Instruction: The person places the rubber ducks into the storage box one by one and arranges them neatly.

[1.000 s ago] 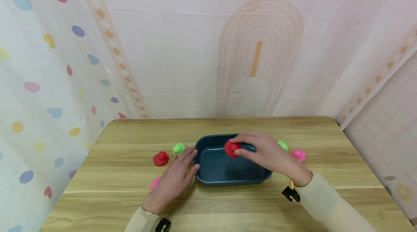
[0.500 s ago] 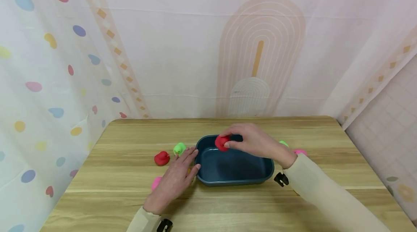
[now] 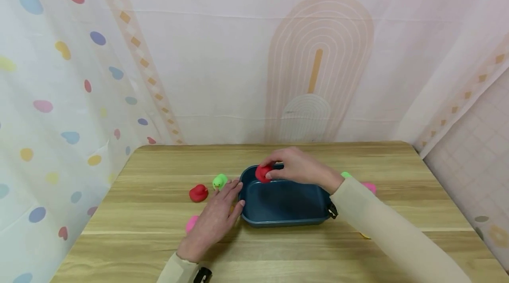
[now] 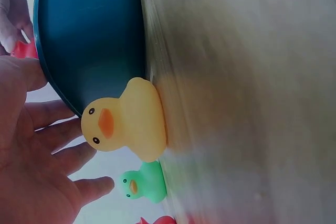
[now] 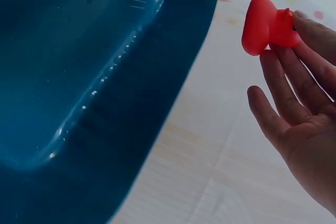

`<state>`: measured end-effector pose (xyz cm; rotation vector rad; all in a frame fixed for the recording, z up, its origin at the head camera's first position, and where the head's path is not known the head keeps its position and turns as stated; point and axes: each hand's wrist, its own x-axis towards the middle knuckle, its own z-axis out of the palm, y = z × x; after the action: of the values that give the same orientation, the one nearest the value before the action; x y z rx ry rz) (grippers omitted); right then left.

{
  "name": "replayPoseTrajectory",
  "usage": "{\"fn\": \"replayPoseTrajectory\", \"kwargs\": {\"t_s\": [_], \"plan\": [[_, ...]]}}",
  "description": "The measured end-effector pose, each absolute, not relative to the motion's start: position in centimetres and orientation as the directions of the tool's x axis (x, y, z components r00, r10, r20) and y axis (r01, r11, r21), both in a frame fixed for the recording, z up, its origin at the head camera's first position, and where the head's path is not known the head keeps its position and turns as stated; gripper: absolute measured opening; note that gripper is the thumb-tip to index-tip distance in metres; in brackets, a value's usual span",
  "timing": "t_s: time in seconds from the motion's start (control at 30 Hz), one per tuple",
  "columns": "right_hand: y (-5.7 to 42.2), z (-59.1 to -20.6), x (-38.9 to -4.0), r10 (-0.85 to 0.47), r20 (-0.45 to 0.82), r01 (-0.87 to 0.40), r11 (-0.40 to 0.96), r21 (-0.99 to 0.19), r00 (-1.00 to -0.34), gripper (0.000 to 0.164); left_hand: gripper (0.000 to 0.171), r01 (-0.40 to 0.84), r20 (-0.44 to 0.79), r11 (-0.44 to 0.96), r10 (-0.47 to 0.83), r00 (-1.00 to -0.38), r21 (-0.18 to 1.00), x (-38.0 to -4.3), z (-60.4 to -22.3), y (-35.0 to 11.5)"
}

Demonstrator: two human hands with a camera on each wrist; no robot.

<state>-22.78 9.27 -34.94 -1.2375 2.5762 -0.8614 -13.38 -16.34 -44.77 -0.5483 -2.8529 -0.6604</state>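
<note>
Head view shows the person's right grip (image 3: 296, 166) pinched on a smooth, bulbous red duck (image 3: 262, 174) over the ten o'clock corner of a glossy, round-cornered dark blue tub (image 3: 284, 222) on the wood-grained surface (image 3: 278, 252), while the left grip (image 3: 214, 217), fingers extended, rests against the tub's nine o'clock rim.

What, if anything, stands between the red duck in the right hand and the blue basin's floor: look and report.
Nothing visible: the right hand pinches the red duck above the blue basin, and no other duck shows inside. The left hand rests at the basin's left side, out of the way.
</note>
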Motion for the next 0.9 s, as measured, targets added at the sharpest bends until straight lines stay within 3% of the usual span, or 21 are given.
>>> {"fn": "replayPoseTrajectory", "kwargs": {"t_s": [0.9], "plan": [[6.6,-39.4,-25.3,-0.784,-0.057,-0.609,0.522,-0.597,-0.618,0.023,0.050,0.394,0.248,0.821,0.315,-0.916,0.413,-13.1,-44.9,-16.2]]}}
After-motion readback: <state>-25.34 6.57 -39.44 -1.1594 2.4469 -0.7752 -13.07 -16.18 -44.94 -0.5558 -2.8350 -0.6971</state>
